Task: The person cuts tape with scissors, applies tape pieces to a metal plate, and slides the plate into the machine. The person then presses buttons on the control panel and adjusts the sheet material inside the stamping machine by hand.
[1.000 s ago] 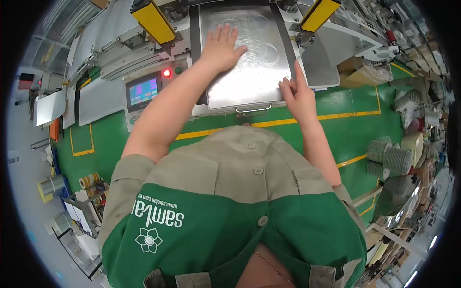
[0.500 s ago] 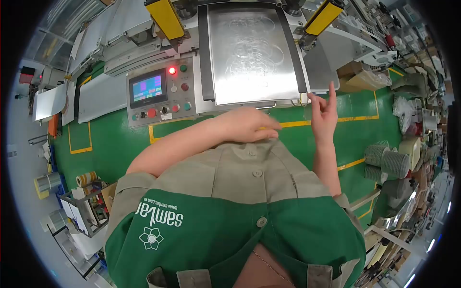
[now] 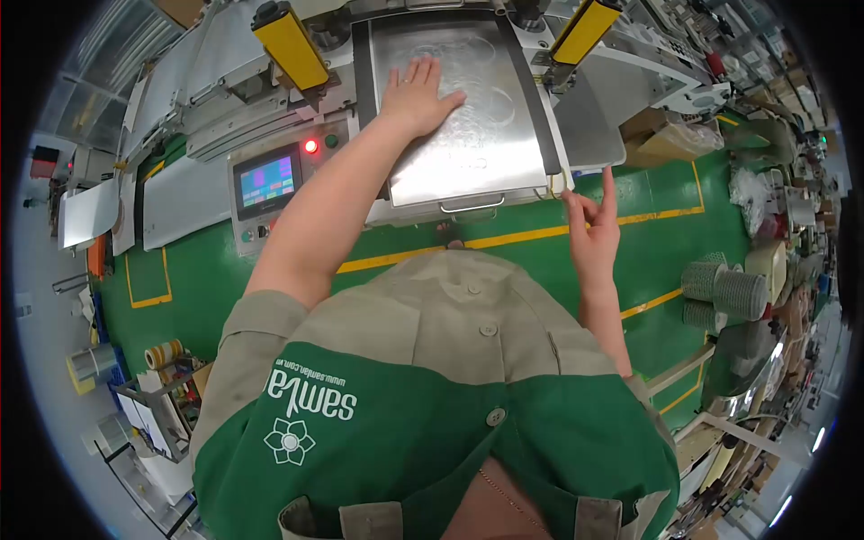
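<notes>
My left hand (image 3: 416,101) is open, its palm down and fingers spread on the shiny metal plate (image 3: 421,180). Embossed, curved outlines show on the plate's surface around it. A small wire handle (image 3: 473,206) sticks out from the plate's front edge. Just off the front right corner of the plate is my right hand (image 3: 594,225), with one finger stretched forward, the thumb apart from it and the other fingers partly curled. I see nothing held in it. Whether its thumb touches the machine's corner, I cannot tell.
Two yellow guard posts (image 3: 291,47) flank the plate. At left, a control panel (image 3: 266,184) has a lit screen and a glowing red light. A grey side shelf (image 3: 589,117) and a cardboard box (image 3: 661,139) are at right. Yellow lines mark the green floor (image 3: 504,261).
My left hand has moved from in front of my waist forward onto the metal plate. My right hand has shifted slightly down and left in view, and its finger stays stretched out.
</notes>
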